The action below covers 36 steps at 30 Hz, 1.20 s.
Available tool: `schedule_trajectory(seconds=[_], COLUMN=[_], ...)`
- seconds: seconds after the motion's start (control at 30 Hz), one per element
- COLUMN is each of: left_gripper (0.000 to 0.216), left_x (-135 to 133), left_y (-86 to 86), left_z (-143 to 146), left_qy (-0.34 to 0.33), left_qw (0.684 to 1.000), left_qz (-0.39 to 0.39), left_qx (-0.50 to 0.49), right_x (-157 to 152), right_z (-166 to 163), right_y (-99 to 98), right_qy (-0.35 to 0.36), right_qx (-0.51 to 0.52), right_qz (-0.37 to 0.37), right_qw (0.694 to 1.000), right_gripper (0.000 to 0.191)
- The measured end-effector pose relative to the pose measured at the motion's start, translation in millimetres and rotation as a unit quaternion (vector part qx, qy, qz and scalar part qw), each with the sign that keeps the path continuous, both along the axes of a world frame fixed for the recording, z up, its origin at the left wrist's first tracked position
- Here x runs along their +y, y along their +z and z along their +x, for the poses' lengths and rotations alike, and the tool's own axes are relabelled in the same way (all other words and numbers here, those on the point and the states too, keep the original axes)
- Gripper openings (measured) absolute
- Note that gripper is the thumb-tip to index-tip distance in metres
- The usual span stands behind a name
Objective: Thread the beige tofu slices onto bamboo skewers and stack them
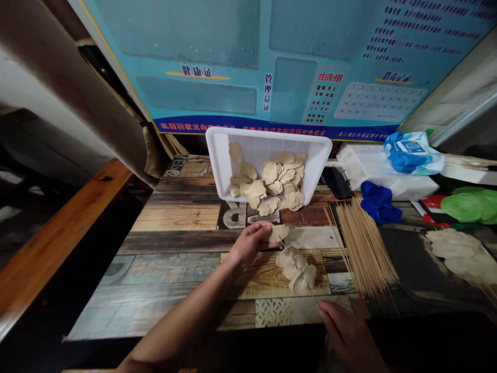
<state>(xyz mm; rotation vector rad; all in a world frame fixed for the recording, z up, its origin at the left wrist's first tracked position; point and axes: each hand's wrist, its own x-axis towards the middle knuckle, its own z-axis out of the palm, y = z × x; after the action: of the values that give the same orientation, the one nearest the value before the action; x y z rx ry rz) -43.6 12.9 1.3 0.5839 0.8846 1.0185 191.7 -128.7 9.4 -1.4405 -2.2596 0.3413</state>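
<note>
My left hand (248,244) pinches a thin, pale round slice (278,234) at the tip of a bamboo skewer. Several folded slices of the same kind (297,269) are threaded along that skewer. Its lower end (312,295) is gripped between the fingers of my right hand (345,331), near the table's front edge. Just beyond my left hand, a white plastic tub (272,135) leans tilted towards me. Inside it lies a heap of loose pale slices (287,173), some spilling over its near edge.
Right of my hands lies a bundle of bare bamboo skewers (363,243). A black tray (411,267) at far right bears loaded skewers (458,254). Behind are a phone (337,182), blue cloth-like item (378,202), wipes pack (412,151) and green item (471,203). A blue board (267,120) stands behind.
</note>
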Motion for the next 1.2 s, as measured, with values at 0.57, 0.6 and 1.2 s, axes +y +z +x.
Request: schedule_trajectory(seconds=[0.57,0.6,1.2], left_gripper=[0.032,0.032,0.033], left_x=[-6,-6,-13], left_y=[2.5,2.7,5.2], left_z=[2,2,11], left_qy=[0.001,0.006,0.02], left_qw=[1.0,1.0,0.999], left_qz=[0.027,0.022,0.003], left_qx=[-0.006,-0.016,-0.038], right_x=[2,2,5], right_z=[4,4,10], right_y=[-9.1,-9.4,-19.0], right_qy=[-0.007,-0.004,0.032], right_qx=[-0.021,-0.024,-0.06], right_qz=[-0.01,-0.003,0.052], right_qw=[1.0,1.0,0.996], right_gripper=[0.037,0.037,0.034])
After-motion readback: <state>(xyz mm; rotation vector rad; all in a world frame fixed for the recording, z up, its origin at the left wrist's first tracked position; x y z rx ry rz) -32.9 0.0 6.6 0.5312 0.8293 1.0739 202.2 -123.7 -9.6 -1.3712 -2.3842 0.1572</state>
